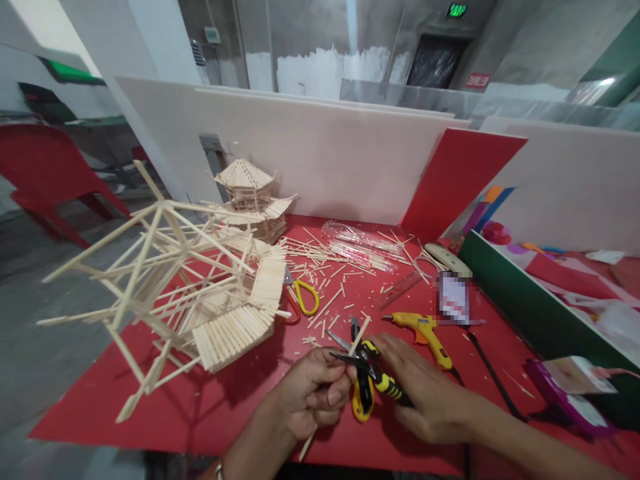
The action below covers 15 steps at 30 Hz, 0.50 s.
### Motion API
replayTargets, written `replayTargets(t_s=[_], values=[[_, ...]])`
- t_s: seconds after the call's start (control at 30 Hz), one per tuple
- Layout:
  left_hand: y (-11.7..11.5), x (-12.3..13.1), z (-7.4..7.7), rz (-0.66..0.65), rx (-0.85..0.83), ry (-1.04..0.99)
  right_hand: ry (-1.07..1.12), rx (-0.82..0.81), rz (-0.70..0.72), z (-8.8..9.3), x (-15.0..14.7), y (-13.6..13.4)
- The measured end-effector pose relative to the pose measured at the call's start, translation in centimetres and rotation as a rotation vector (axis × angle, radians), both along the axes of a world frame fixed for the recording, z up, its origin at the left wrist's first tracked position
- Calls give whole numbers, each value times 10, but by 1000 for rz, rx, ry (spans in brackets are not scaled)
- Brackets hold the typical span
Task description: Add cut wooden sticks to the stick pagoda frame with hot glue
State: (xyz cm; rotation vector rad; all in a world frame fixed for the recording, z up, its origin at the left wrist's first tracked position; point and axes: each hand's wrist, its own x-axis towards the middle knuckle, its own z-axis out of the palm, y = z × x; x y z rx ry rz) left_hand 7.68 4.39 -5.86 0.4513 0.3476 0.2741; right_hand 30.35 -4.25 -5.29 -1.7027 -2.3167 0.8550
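My left hand (313, 390) is closed around a thin wooden stick (361, 333) that points up and to the right over the red table (125, 393). My right hand (423, 390) grips yellow-and-black cutters (367, 377), whose dark blades close around the stick near its upper part. Both hands work at the table's front edge, right of a large tilted stick-built roof frame (190, 287). A smaller stick pagoda (250, 197) stands behind it by the white partition.
A yellow glue gun (425, 332) with a black cord lies just beyond my right hand. Yellow-and-red scissors (300, 298), a ruler (400, 291), a clear bag of sticks (357, 243) and scattered stick offcuts cover the table's middle. A green-edged divider (530, 300) borders the right.
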Motion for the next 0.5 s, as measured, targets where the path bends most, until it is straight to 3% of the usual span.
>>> replayTargets(t_s=[0.13,0.27,0.4,0.5], values=[[0,0,1,12,15,22,-13,14,1,-2,-1,-2],[1,2,4,144,81,85,24,-115,-79,4,-2,-4],[2,-1,6,311,265,238,139,-316,-182,17,-8,-7],[3,-5,5,343,399,349,211,-295,-234,26,-15,-8]])
